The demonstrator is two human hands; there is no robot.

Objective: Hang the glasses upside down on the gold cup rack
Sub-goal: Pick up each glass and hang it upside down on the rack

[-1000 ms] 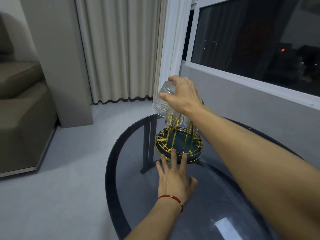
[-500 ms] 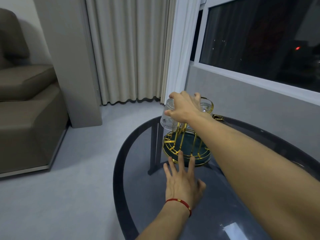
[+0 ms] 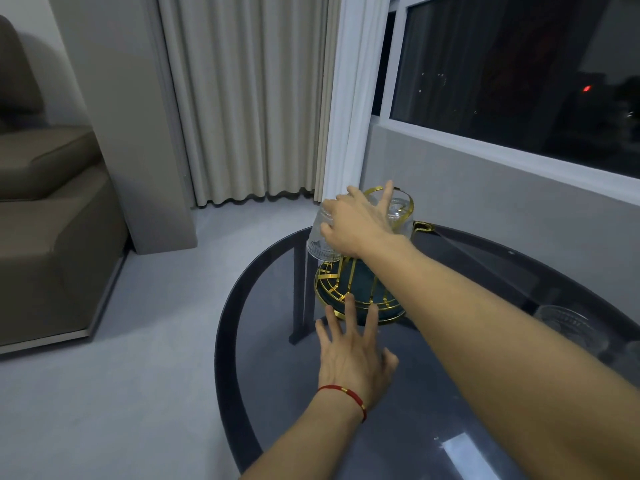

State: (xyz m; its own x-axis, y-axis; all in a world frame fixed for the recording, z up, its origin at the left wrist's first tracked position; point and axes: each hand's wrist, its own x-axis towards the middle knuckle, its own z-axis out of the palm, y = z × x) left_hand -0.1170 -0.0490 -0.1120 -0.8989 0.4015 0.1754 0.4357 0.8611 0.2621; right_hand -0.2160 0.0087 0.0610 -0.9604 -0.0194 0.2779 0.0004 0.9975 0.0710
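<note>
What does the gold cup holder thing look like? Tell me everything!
The gold wire cup rack stands upright on the dark round glass table. It has a round dark green base ringed with gold wire, thin gold posts rising from it, and a gold loop on top. A clear ribbed glass hangs upside down on its left side, under the right hand. A second clear glass sits near the top. The left hand's fingertips reach its base.

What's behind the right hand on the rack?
A second upturned glass shows behind the right hand, inside the rack handle loop. The hand covers its lower part and any peg under it.
</note>
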